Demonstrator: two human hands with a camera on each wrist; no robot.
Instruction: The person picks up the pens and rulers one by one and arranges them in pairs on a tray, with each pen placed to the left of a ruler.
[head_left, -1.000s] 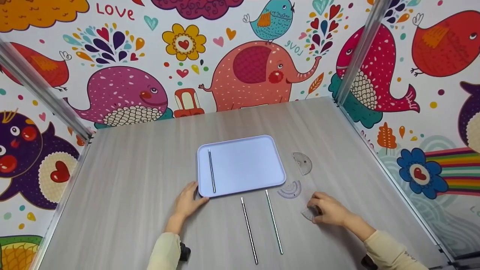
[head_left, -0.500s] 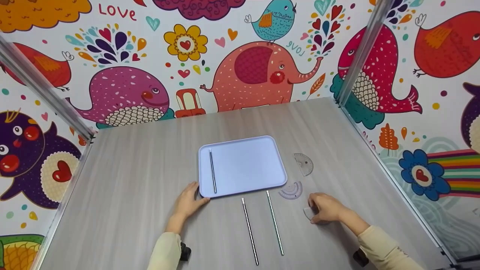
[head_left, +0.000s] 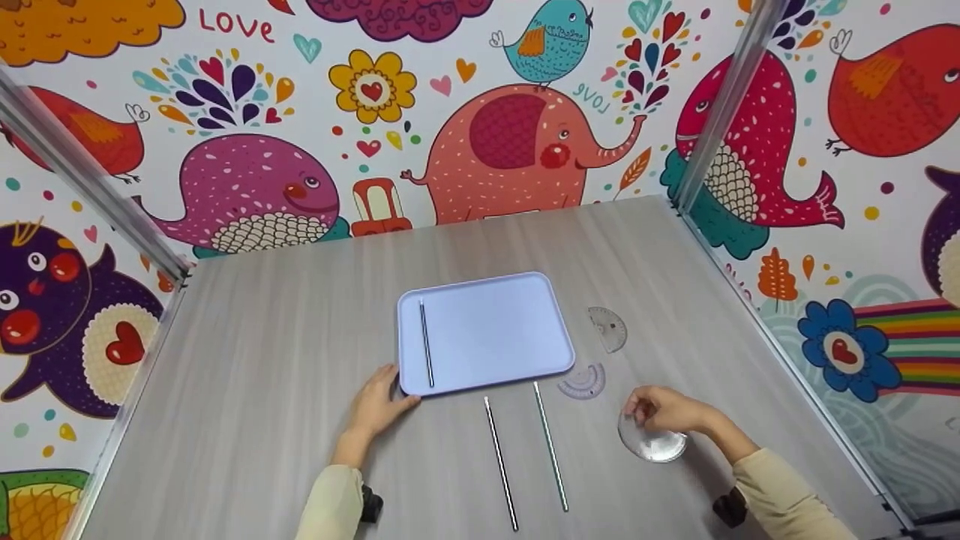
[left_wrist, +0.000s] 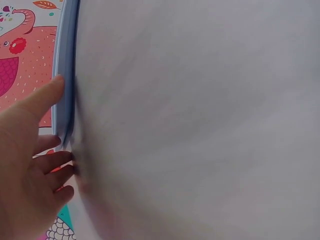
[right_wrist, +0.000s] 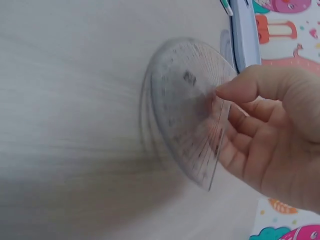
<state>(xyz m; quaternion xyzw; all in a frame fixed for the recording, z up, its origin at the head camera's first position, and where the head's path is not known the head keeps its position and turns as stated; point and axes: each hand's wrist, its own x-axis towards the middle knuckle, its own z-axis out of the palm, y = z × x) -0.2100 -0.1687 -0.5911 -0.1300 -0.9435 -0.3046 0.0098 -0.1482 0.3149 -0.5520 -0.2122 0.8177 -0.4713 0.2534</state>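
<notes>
My right hand (head_left: 667, 409) pinches a clear protractor (head_left: 652, 442) by its straight edge, thumb on the near face and fingers behind. In the right wrist view the protractor (right_wrist: 185, 110) is tilted close over the table, its curved side away from the palm. At the near left corner of the pale blue tray (head_left: 491, 326), my left hand (head_left: 375, 405) rests with its thumb against the near side and fingers loosely extended along the left side. The left wrist view has the thumb (left_wrist: 47, 97) touching the tray's outer wall (left_wrist: 64, 60). One dark metallic straw-like rod (head_left: 426, 345) lies inside the tray, near its left end.
Two more protractors lie right of the tray: a clear one (head_left: 611, 328) and a purple-tinted one (head_left: 585, 382). A silver rod (head_left: 500, 465) and a greenish rod (head_left: 551, 448) lie in front of the tray. Printed wall panels (head_left: 262, 97) enclose the table.
The right hand has lifted and turned the protractor, which now shows below the fingers instead of mostly hidden. The left hand and tray stay in place.
</notes>
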